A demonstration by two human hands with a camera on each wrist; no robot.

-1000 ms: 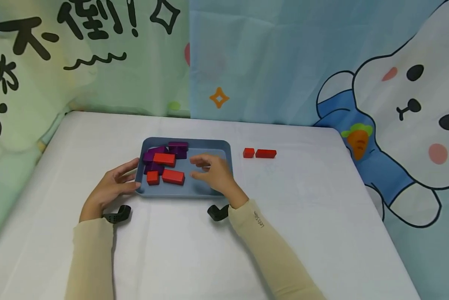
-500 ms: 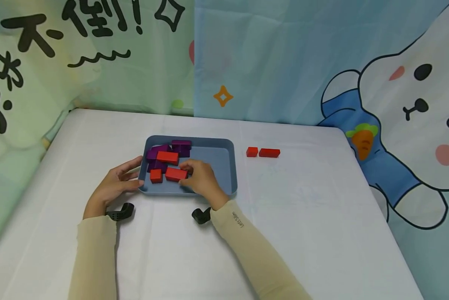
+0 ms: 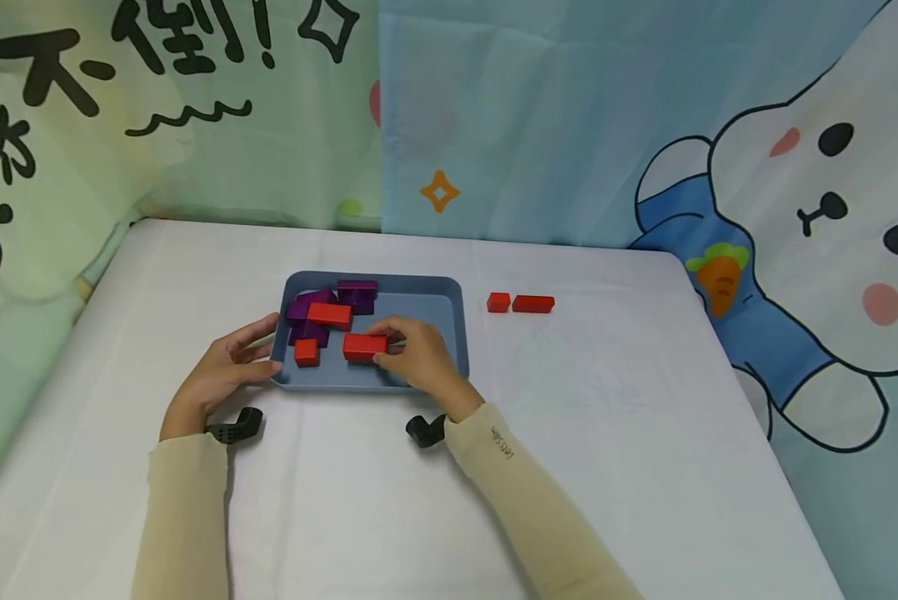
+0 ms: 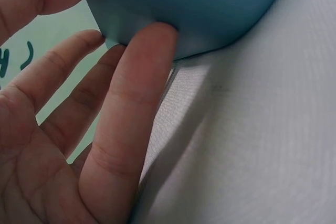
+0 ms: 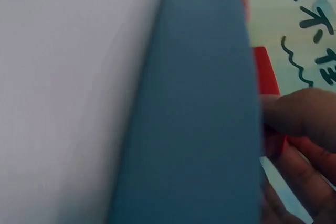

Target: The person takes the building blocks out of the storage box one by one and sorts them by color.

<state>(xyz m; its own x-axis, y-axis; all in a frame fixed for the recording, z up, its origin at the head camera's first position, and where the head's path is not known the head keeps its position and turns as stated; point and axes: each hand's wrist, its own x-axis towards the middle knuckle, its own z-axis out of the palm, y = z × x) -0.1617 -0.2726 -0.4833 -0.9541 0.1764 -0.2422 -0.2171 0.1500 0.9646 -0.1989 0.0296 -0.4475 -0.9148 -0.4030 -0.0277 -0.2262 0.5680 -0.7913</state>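
Sharing tray: red blocks, purple blocks

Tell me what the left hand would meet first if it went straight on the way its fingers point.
The left hand would meet the tray first: its outer wall is right at the fingertips, and at least one seems to touch it.

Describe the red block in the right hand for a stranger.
Find the blue-grey tray on the white table. Toward its near side, right of a squarish red block, is the long red block. Only this one is pinched by the right hand.
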